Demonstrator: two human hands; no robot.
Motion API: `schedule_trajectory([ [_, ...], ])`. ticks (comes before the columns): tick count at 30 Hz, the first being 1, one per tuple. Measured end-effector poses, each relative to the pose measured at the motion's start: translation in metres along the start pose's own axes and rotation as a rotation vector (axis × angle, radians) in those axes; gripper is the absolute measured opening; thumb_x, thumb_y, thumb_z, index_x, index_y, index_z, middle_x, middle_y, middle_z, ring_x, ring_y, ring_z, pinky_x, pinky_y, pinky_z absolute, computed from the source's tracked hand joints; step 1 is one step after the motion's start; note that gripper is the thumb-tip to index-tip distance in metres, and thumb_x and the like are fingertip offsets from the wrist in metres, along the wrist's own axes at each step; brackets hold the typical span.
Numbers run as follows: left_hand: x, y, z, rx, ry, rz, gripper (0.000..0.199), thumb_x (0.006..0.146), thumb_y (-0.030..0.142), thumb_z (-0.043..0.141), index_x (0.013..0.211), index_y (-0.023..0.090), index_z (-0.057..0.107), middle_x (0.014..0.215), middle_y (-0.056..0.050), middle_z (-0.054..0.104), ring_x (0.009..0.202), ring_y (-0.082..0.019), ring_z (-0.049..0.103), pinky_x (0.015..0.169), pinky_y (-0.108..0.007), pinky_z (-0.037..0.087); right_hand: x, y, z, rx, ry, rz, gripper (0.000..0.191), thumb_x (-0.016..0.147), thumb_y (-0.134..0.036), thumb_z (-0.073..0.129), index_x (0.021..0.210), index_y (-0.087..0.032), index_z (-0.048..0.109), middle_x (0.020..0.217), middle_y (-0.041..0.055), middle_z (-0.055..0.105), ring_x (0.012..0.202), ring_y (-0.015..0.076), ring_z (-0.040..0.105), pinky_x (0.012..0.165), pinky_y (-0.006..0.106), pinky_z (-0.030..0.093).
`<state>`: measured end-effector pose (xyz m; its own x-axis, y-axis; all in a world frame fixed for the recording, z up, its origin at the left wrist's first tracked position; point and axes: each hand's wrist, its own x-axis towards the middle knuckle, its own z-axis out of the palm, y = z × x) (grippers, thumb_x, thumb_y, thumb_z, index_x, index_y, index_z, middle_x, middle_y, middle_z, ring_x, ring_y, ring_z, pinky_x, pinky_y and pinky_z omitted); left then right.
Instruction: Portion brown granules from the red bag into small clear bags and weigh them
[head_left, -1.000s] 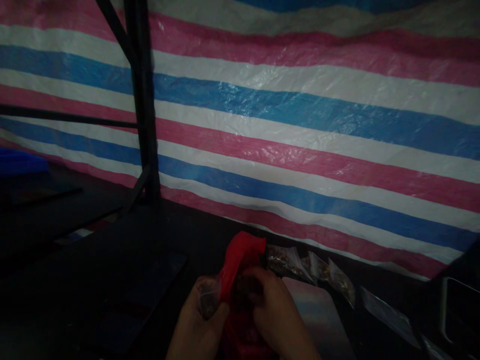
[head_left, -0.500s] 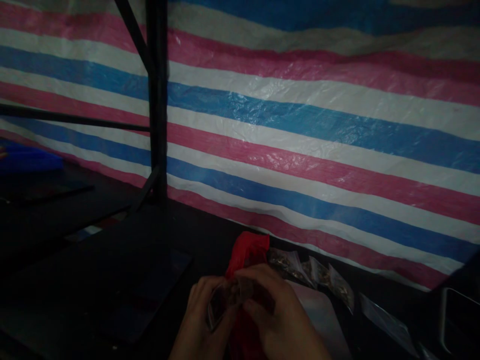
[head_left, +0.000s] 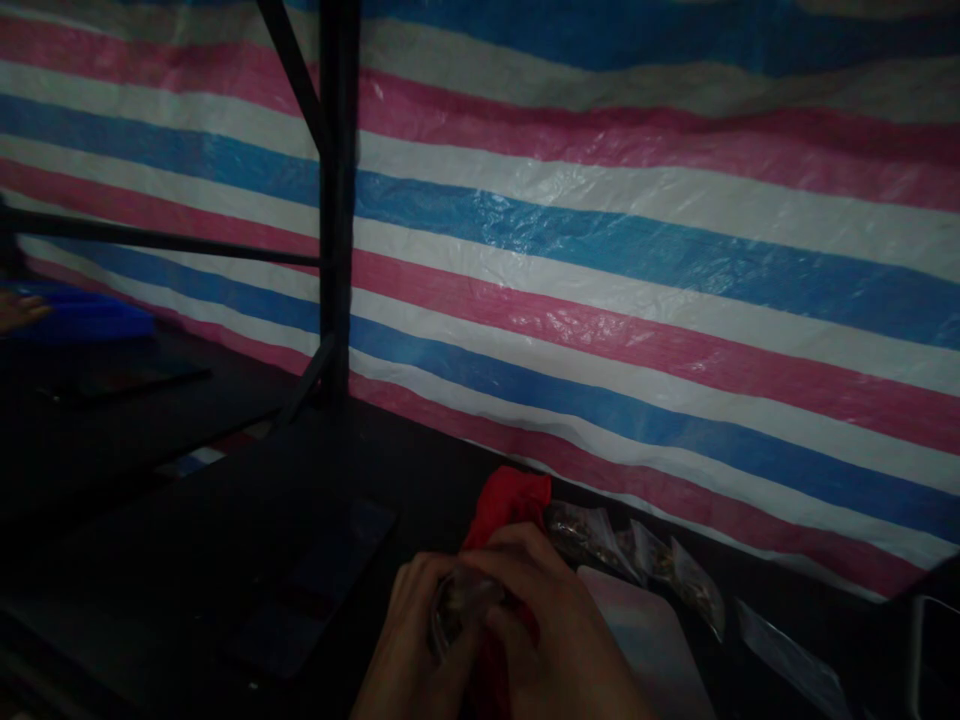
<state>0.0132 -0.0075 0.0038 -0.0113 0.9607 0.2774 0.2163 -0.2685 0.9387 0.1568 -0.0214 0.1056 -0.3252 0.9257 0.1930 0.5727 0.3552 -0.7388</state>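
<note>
Low in the middle of the head view, both my hands meet around a small clear plastic bag (head_left: 459, 600). Brownish bits show dimly through it. My left hand (head_left: 412, 635) is closed around the bag's left side. My right hand (head_left: 559, 625) curls over from the right, its fingertips closed at the upper edge of the bag. A red plastic bag (head_left: 510, 502) lies just behind and partly beneath my hands. Beyond my right hand, several small clear bags (head_left: 697, 585) with brownish contents lie in a row. The light is dim and fine detail is lost.
A pale flat sheet or lid (head_left: 649, 640) lies right of my hands, beside a flat clear bag (head_left: 791, 655). Left is a dark flat panel (head_left: 315, 590). Another person's hand (head_left: 21, 310) is by a blue tray (head_left: 101, 315). A black post (head_left: 337, 200) stands before the striped sheet (head_left: 637, 300).
The view has shifted slightly, so things appear farther right. My right fingers have come farther over the clear bag, covering more of it. More of the other person's hand shows at left.
</note>
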Motion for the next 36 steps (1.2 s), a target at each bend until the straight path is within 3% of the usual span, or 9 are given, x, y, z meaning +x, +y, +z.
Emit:
schedule_trajectory([
  [9,-0.001,-0.004,-0.001,-0.087,0.0,-0.061,0.019,0.094,0.037,0.064,0.108,0.026,0.069,0.106,-0.006,0.072,0.101,-0.025,0.072,0.088,-0.037,0.061,0.001,-0.004,-0.001,0.064,0.035,0.031,0.058,0.082,0.006,0.053,0.118,-0.03,0.078,0.125,0.0015,0.071,0.118,0.0171,0.07,0.104,0.027,0.052],
  [15,-0.001,-0.013,0.002,-0.069,0.028,-0.114,0.026,0.097,0.051,0.062,0.101,0.026,0.066,0.091,-0.003,0.07,0.084,-0.023,0.07,0.077,-0.033,0.06,0.003,0.03,-0.01,0.057,0.312,0.082,0.04,0.088,-0.009,0.059,0.119,-0.028,0.074,0.124,0.0032,0.074,0.119,0.0222,0.069,0.108,0.036,0.05],
  [17,-0.001,-0.012,0.001,-0.064,0.038,-0.126,0.03,0.096,0.055,0.062,0.098,0.025,0.065,0.088,-0.002,0.068,0.081,-0.022,0.069,0.075,-0.033,0.059,0.005,0.045,-0.006,0.012,0.345,0.139,0.037,0.089,-0.012,0.059,0.12,-0.026,0.074,0.127,0.0062,0.074,0.12,0.0255,0.068,0.109,0.04,0.05],
  [22,-0.003,-0.001,-0.004,-0.103,0.219,-0.106,0.04,0.089,0.063,0.067,0.103,0.026,0.06,0.086,0.0,0.065,0.075,-0.022,0.068,0.07,-0.034,0.06,0.007,0.047,0.009,-0.048,0.289,0.168,0.038,0.089,-0.014,0.065,0.125,-0.021,0.073,0.133,0.0108,0.071,0.129,0.0308,0.062,0.115,0.044,0.043],
  [26,-0.003,-0.002,-0.009,0.04,0.431,0.023,0.046,0.086,0.058,0.072,0.115,0.025,0.057,0.104,-0.006,0.067,0.083,-0.025,0.07,0.07,-0.037,0.06,-0.001,0.012,0.004,0.091,0.177,0.16,0.02,0.088,-0.015,0.066,0.103,-0.025,0.074,0.111,0.0021,0.073,0.107,0.0218,0.068,0.096,0.031,0.05],
  [30,0.007,-0.015,-0.008,0.251,0.512,0.196,0.021,0.085,0.045,0.064,0.093,0.025,0.062,0.083,-0.005,0.066,0.073,-0.027,0.068,0.064,-0.041,0.057,-0.01,-0.013,0.001,0.129,-0.06,0.209,0.031,0.072,-0.015,0.083,0.099,-0.027,0.074,0.102,-0.0022,0.074,0.095,0.0194,0.068,0.079,0.025,0.047],
  [33,0.007,-0.016,0.0,0.275,0.509,0.238,0.019,0.081,0.041,0.067,0.091,0.025,0.064,0.08,-0.005,0.069,0.075,-0.029,0.07,0.065,-0.043,0.058,-0.016,-0.015,-0.002,0.066,0.027,0.219,0.017,0.074,-0.017,0.083,0.086,-0.024,0.074,0.096,-0.0009,0.074,0.092,0.0193,0.067,0.076,0.025,0.045],
  [35,-0.001,-0.009,0.01,0.295,0.424,0.34,0.035,0.083,0.039,0.07,0.115,0.024,0.064,0.102,-0.009,0.074,0.092,-0.03,0.073,0.075,-0.045,0.061,-0.022,-0.012,-0.008,0.081,0.12,0.217,0.004,0.084,-0.021,0.073,0.083,-0.024,0.074,0.09,-0.0003,0.075,0.089,0.0184,0.068,0.077,0.024,0.046],
  [36,-0.007,-0.004,0.015,0.321,0.35,0.406,0.043,0.088,0.036,0.068,0.129,0.026,0.06,0.113,-0.01,0.074,0.101,-0.029,0.073,0.079,-0.044,0.062,-0.026,-0.01,-0.013,0.095,0.159,0.219,0.009,0.088,-0.023,0.068,0.082,-0.024,0.074,0.087,0.0,0.075,0.086,0.0182,0.069,0.076,0.024,0.047],
])
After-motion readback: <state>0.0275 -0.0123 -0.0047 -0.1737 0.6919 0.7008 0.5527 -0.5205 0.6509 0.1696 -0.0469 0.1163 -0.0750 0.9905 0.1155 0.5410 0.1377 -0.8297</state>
